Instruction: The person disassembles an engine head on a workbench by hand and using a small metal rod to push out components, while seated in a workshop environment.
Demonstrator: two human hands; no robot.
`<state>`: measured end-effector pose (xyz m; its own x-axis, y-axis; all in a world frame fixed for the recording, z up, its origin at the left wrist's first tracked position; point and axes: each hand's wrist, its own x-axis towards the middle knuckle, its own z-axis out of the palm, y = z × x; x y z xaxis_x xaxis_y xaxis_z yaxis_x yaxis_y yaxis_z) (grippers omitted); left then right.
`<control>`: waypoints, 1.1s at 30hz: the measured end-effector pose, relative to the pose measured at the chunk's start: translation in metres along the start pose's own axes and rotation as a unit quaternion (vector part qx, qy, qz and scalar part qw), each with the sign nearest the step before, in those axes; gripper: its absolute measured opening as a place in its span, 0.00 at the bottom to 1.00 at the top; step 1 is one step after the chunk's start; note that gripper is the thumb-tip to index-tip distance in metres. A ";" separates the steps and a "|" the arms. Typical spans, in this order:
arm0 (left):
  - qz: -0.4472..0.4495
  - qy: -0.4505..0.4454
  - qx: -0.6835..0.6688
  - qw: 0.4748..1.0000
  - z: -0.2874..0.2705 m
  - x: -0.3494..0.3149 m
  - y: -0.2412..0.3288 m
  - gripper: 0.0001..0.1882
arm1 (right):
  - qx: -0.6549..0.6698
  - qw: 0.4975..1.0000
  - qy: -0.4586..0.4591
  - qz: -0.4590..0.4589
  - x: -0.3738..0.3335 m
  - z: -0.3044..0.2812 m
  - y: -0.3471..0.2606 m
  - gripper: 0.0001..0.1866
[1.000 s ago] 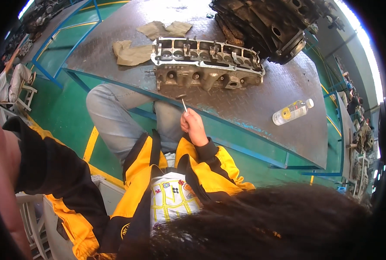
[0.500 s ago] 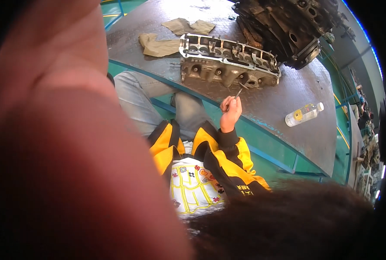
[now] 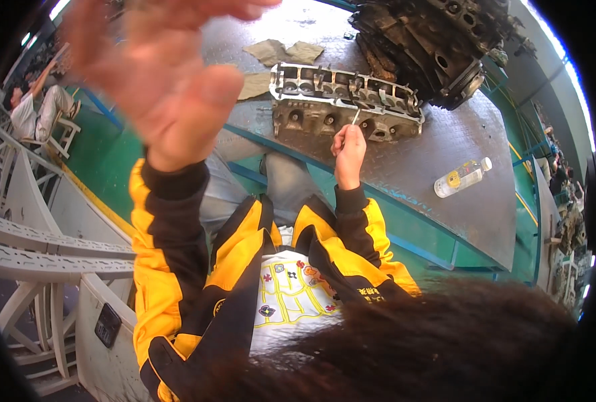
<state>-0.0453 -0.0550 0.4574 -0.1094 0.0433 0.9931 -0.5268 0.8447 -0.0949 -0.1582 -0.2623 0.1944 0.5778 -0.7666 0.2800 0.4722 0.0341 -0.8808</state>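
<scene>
Right fingers (image 3: 352, 132), pinching a thin rod (image 3: 356, 116), have moved toward the cylinder head (image 3: 330, 100) beyond them; left fingers (image 3: 216, 92) spread, blurred.

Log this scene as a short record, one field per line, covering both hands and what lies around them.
Left hand: raised close to the camera, blurred, fingers apart, nothing seen in it
Right hand: gripping a slim metal rod
Rod position: overlaps the cylinder head in view; contact unclear
Table: dark metal top, blue frame
Behind cylinder head: brown sheets, dark engine assembly
Right side of table: clear bottle, white cap, lying down
</scene>
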 end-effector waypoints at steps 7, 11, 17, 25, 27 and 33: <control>-0.338 -0.088 0.246 0.904 0.014 -0.124 -0.074 0.16 | 0.021 1.000 0.001 -0.006 -0.007 0.010 -0.016 0.17; -0.291 -0.203 0.330 0.874 0.032 -0.174 -0.099 0.17 | 0.037 0.998 -0.005 0.053 0.002 -0.002 -0.004 0.16; -0.265 -0.284 0.400 0.830 0.033 -0.197 -0.099 0.18 | 0.065 0.996 0.041 -0.045 -0.020 0.009 -0.027 0.16; -0.255 -0.307 0.442 0.803 0.056 -0.214 -0.078 0.32 | 0.004 0.994 0.090 -0.057 -0.019 0.004 -0.015 0.16; -0.269 -0.287 0.449 0.802 0.058 -0.214 -0.086 0.32 | 0.008 0.997 0.053 -0.061 -0.008 0.007 -0.020 0.16; -0.273 -0.288 0.486 0.778 0.068 -0.212 -0.081 0.30 | -0.031 0.992 0.074 -0.102 -0.016 0.001 -0.022 0.16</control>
<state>-0.0366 -0.1692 0.2500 0.1430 -0.6634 0.7344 -0.9857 -0.1625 0.0452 -0.1767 -0.2501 0.2095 0.3683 -0.8391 0.4003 0.5254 -0.1673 -0.8342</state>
